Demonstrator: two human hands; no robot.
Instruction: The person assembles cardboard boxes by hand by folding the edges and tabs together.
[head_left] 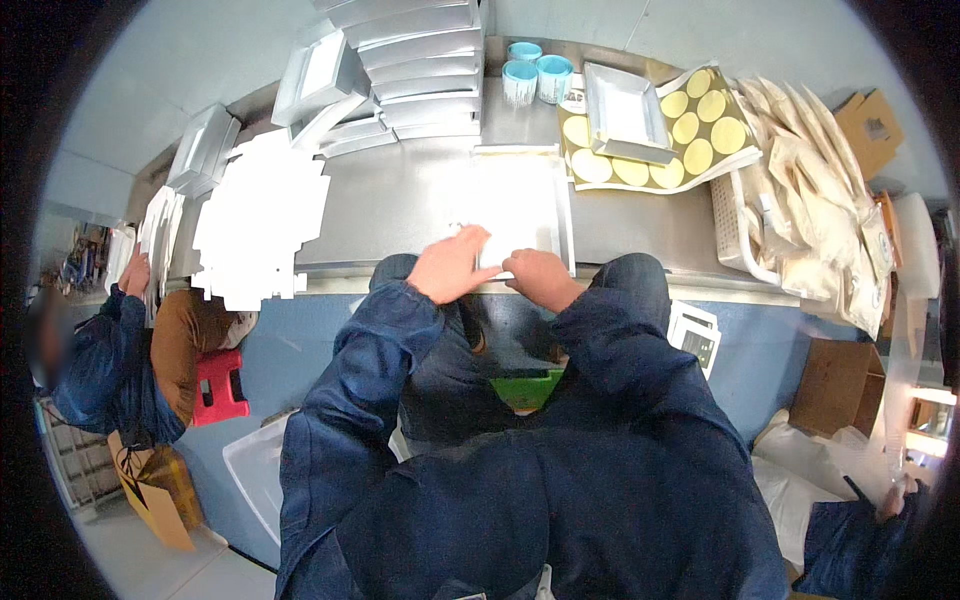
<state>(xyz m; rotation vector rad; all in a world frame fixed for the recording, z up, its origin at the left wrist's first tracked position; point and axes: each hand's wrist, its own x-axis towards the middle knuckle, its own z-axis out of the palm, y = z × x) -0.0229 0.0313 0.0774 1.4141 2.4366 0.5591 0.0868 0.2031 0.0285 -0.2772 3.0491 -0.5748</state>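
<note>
In front of me on the metal table lies a white shallow carton, its near edge close to the table's front edge. Resting on its near left corner is my left hand, fingers stretched out and the thumb pointing right. My right hand is closed at the carton's near edge, its fingertips pinching there. Glare washes out much of the carton's surface, so its inside is hard to make out.
Left of the carton lies a pile of flat white box blanks; grey boxes are stacked behind. Blue-rimmed rolls, a grey tray on a sheet of yellow round stickers, and a basket of beige packets stand rightward. A co-worker sits left.
</note>
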